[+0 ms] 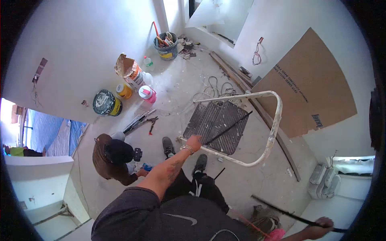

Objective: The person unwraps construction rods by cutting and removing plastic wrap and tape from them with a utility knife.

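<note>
My left hand (pixel 194 142), with a metal bracelet or watch on its wrist, is closed at the near end of a thin black strip (pixel 230 126). That strip slants up and right over dark ribbed panels (pixel 217 122). A white tubular frame (pixel 275 120) stands or lies around the panels, one bar passing close to my left hand. At the lower right, my right hand (pixel 320 228) is wrapped round a longer black strip (pixel 285 212), which points up and left. A short black piece (pixel 219 173) shows near my right foot.
A person (pixel 114 156) in a dark cap crouches at my left. Beyond are a lidded bucket (pixel 107 103), a paper sack (pixel 130 72), a pink-and-white container (pixel 147 93) and a tool bucket (pixel 166 48). Long wooden boards (pixel 267 118) and a cardboard sheet (pixel 309 88) lie right.
</note>
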The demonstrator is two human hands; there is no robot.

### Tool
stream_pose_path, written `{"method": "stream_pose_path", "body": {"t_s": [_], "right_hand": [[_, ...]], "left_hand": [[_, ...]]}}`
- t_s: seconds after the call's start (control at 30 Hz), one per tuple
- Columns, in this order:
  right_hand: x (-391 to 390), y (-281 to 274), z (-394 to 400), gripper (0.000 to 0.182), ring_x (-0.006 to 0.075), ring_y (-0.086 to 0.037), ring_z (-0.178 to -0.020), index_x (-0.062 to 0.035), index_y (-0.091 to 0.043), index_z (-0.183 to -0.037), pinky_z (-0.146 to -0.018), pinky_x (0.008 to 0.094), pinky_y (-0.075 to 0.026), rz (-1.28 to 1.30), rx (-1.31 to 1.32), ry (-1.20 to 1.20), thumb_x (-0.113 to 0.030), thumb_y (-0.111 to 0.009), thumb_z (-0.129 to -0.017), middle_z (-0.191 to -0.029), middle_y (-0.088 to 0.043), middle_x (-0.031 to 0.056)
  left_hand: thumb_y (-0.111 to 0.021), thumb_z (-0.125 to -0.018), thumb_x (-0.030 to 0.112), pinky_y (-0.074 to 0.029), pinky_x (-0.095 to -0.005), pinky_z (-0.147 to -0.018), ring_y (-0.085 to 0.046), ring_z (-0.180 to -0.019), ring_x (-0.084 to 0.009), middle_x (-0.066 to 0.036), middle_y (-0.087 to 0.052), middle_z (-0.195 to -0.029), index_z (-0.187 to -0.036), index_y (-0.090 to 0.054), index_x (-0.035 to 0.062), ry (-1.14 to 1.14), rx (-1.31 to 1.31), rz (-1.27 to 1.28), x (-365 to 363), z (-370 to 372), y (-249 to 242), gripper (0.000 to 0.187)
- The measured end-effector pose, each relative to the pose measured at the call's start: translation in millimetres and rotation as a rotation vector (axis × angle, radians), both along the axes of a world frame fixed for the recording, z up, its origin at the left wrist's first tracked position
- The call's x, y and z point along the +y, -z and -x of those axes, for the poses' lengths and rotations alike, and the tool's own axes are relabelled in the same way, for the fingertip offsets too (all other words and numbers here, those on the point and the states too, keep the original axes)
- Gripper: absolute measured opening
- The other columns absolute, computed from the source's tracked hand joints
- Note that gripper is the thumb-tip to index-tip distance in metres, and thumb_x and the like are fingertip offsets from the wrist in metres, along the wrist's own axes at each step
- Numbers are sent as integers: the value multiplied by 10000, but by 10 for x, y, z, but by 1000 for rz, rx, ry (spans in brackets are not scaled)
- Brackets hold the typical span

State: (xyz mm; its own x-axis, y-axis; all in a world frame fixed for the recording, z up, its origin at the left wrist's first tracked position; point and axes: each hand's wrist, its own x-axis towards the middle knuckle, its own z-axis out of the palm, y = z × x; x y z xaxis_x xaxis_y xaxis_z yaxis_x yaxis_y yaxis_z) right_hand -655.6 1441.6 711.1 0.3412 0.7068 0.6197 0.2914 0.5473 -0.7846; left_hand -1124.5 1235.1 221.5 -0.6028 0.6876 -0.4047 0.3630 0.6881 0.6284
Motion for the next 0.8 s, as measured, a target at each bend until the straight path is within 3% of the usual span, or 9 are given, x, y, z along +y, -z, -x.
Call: {"method": "stream_pose_path", "body": {"t_s": [0.13,0.2,0.23,0.3,0.33,0.4,0.53,0.6,0.8], "right_hand": [[-286,-779,903,427,104,-285,-374,-186,-439,-681,-369,263,-255,-222,172,-129,-490,-376,-974,-511,-340,-20],[-208,-700,837,322,126,-383,-570,-71,-455,-731,-504,281,-348,-254,239,-549,-261,-365,-974,-635,-374,3],[-565,-684,2145,283,120,-359,-602,-79,-480,-756,-531,276,-357,-219,253,131,-245,-385,-965,-661,-360,-1],[-409,-47,2314,265,109,-339,-612,-91,-501,-797,-527,257,-317,4,372,-484,-267,-399,-967,-677,-375,-16],[-484,251,3017,253,107,-394,-612,-118,-512,-873,-568,266,-399,-60,30,-273,-335,-442,-982,-721,-445,-19],[-815,777,4037,215,124,-473,-639,-101,-522,-844,-607,288,-432,592,465,-436,-263,-454,-967,-706,-455,7],[-1547,1731,4848,366,231,-631,-727,-39,-508,-887,-695,378,-547,950,180,-867,-347,-373,-1031,-784,-570,100],[-1691,2259,4899,408,249,-654,-733,-13,-523,-939,-655,399,-576,1221,241,-960,-384,-379,-1028,-818,-597,111],[-1558,3071,3976,421,224,-652,-731,52,-575,-1059,-632,346,-571,1463,-174,-1060,-348,-453,-1013,-878,-646,140]], "left_hand": [[-593,-853,167,-486,-438,-915,-619,-1028,-369,-205,-648,-1132,-1200,-626,28,-57,-120,-332,-505,336,-778,375],[-609,-892,223,-476,-414,-924,-613,-1046,-351,-177,-655,-1130,-1197,-621,19,-126,-256,-513,-677,559,-1497,366],[-617,-909,253,-464,-402,-940,-602,-1066,-342,-168,-654,-1132,-1198,-618,20,-145,-305,-570,-725,726,-1872,371],[-645,-896,276,-449,-395,-951,-578,-1095,-321,-155,-643,-1156,-1209,-609,46,-4,-56,-728,-840,1051,-2547,390],[-645,-896,276,-449,-395,-951,-578,-1095,-321,-155,-643,-1156,-1209,-609,46,-1,-65,-727,-879,1150,-2888,390],[-642,-899,247,-413,-398,-1005,-544,-1169,-306,-133,-628,-1194,-1220,-617,74,273,208,-689,-987,1283,-3344,365],[-655,-881,262,-462,-397,-918,-599,-1044,-338,-154,-658,-1080,-1165,-635,69,333,241,-500,-1330,1357,-2888,344],[-636,-877,312,-489,-434,-837,-623,-961,-369,-168,-670,-1010,-1124,-638,93,221,-104,-88,-1610,1428,-2615,330],[-635,-867,248,-510,-439,-764,-646,-913,-364,-173,-683,-967,-1049,-678,82,108,-21,-43,-1597,1148,-2047,249]]}}
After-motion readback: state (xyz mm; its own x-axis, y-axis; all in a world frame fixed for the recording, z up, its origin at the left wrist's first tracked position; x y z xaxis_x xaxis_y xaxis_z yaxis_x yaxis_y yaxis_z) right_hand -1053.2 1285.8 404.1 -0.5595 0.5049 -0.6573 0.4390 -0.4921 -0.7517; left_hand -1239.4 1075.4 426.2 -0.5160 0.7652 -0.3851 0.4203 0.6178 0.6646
